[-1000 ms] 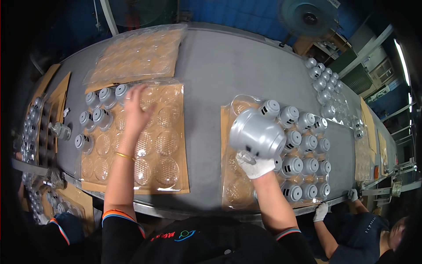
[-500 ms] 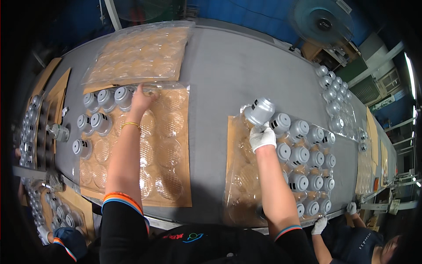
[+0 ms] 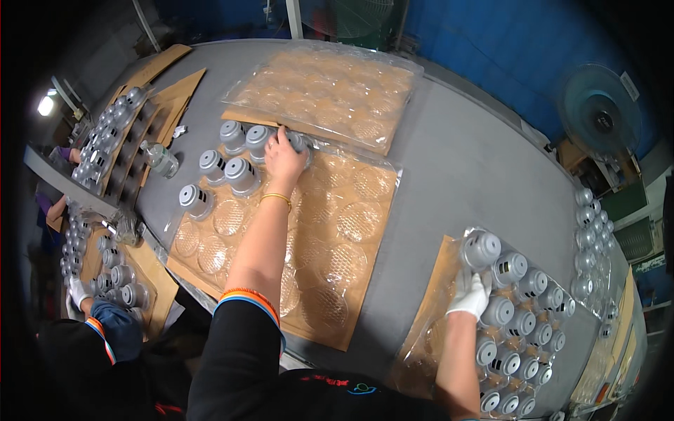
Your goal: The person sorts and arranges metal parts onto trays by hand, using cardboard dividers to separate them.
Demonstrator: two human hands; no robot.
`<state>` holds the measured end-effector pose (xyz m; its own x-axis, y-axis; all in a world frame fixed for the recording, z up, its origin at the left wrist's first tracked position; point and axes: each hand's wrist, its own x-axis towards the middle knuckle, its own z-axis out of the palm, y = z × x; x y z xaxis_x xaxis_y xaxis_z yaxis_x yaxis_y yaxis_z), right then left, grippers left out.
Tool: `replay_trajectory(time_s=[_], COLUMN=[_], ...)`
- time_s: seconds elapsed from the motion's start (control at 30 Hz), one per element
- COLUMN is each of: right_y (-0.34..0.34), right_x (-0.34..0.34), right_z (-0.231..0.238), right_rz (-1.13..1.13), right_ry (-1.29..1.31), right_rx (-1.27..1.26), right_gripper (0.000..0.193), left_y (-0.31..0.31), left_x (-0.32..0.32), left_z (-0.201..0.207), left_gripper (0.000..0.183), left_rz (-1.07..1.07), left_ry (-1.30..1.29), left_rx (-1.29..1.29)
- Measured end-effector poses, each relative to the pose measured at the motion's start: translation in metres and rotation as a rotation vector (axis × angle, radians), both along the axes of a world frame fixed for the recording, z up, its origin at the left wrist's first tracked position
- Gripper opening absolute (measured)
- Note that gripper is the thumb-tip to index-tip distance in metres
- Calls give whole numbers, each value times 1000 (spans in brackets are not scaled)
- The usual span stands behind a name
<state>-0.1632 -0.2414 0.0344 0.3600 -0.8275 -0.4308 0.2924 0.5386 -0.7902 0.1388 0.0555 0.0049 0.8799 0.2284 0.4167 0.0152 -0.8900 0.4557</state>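
Over a brown-backed clear blister tray (image 3: 351, 319), my bare left hand (image 3: 284, 156) has its fingers curled round a grey cup-shaped part (image 3: 300, 144) in the far row. More such grey parts (image 3: 241, 175) stand in the tray's far-left pockets, each with a stepped round top and a small centre hole. At right, my white-gloved right hand (image 3: 469, 293) grips the near side of another grey part (image 3: 481, 248) at the far-left corner of a second clear tray (image 3: 427, 344). Its fingertips are partly hidden. Several grey parts (image 3: 521, 323) fill that tray's right side.
Stacked clear trays (image 3: 323, 88) lie beyond the left tray. A clear bottle (image 3: 160, 160) stands at left, beside cardboard sheets (image 3: 175, 105) and racked grey parts. A co-worker (image 3: 105, 337) works at lower left. A fan (image 3: 602, 116) stands at far right, beyond further trays of parts (image 3: 588, 245).
My view has swung left, so the trays appear shifted right. My left hand has moved onto the far-row part. The part at my right hand was tilted and now stands more upright.
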Motion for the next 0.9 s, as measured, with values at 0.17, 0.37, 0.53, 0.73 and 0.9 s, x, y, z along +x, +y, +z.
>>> replay_trajectory(time_s=[0.17, 0.37, 0.53, 0.73, 0.9], right_y=[35, 58, 82, 63, 45], right_x=[-3, 16, 31, 21, 1], right_z=[7, 68, 138, 115, 112], right_rz=[296, 707, 790, 657, 686], right_ry=[34, 27, -61, -154, -524], right_rx=[-169, -528, -666, -352, 435], right_gripper=[35, 28, 34, 27, 24], left_y=[9, -48, -76, -62, 35], left_x=[4, -84, -148, -146, -60], left_z=[6, 64, 94, 92, 54], left_gripper=[71, 67, 60, 60, 61], left_rz=[-156, -580, -1298, -1276, -323], left_ry=[244, -368, -764, -613, -373], left_rx=[-82, -731, -514, -407, -11])
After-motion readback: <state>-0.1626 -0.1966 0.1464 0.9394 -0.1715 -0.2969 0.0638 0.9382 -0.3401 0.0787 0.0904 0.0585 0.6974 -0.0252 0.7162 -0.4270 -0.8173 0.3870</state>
